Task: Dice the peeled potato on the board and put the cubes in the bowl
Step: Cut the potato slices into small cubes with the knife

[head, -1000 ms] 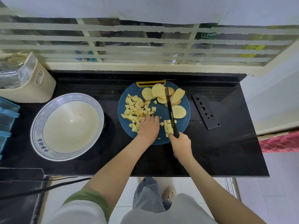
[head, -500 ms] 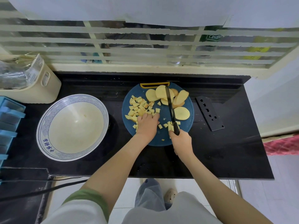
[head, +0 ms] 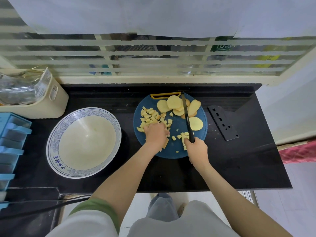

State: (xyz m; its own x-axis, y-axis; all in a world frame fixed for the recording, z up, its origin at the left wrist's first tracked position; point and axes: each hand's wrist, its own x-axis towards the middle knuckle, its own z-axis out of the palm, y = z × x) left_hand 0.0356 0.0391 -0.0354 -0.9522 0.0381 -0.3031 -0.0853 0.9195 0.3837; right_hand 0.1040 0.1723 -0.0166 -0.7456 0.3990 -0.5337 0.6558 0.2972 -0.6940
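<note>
Right hand point(head: 196, 148) has the black knife point(head: 186, 113) gripped by the handle, blade running over the potato slices point(head: 172, 104) on the round blue board point(head: 171, 153). Left hand point(head: 156, 134) sits palm-down on the cube pile point(head: 148, 115), can't tell if it's grabbing any. Bowl point(head: 51, 146) sits left of the board on the black surface point(head: 239, 168).
</note>
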